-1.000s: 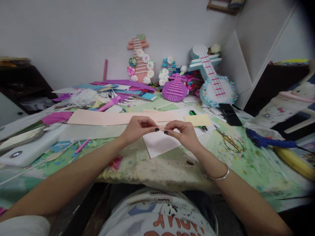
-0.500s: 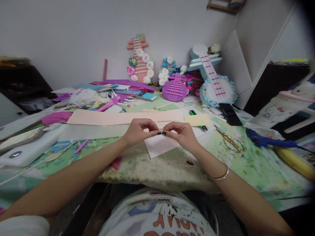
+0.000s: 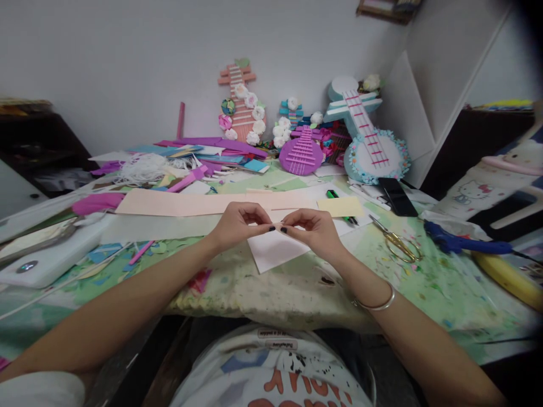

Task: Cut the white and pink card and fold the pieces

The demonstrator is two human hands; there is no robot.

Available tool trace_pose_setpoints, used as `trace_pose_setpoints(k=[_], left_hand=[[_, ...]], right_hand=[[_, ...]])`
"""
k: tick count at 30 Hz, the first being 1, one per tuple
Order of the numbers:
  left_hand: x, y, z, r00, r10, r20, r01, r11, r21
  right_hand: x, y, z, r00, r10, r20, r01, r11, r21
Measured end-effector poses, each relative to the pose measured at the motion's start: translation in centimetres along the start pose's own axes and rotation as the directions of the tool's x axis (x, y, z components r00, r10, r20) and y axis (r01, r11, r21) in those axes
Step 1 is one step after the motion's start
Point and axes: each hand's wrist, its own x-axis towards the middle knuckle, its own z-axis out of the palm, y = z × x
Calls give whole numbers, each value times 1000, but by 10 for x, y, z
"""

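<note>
Over the front middle of the table, my left hand [image 3: 241,225] and my right hand [image 3: 313,230] pinch a small pale piece of paper [image 3: 278,226] between thumbs and forefingers. Most of that piece is covered by the fingers. Both hands are closed, their tips a little apart. Beneath them a white sheet [image 3: 274,257] lies flat. Just behind, a long peach paper strip [image 3: 182,203] stretches leftward. A yellow paper rectangle [image 3: 341,207] lies right of my right hand, across a green cutter [image 3: 333,195].
Gold-handled scissors [image 3: 401,246], a blue glue gun [image 3: 462,240] and a phone [image 3: 397,196] lie to the right. Paper scraps and white string [image 3: 142,169] pile up on the left. Decorated lute-shaped models, one purple [image 3: 301,157], stand along the wall.
The fingertips of my two hands have drawn slightly apart, showing a bit more of the small paper piece. Other things stay where they were.
</note>
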Motion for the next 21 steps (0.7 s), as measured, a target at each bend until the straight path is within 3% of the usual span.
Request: trace_pose_setpoints(k=[14, 21], left_hand=[[1, -3, -1, 1000, 10, 11, -10, 1000, 15], [2, -8, -2, 998, 30, 59, -28, 999, -29]], right_hand=[[-1, 6, 0, 998, -57, 0, 57, 998, -30], [-2, 9, -1, 992, -123, 24, 125, 975, -182]])
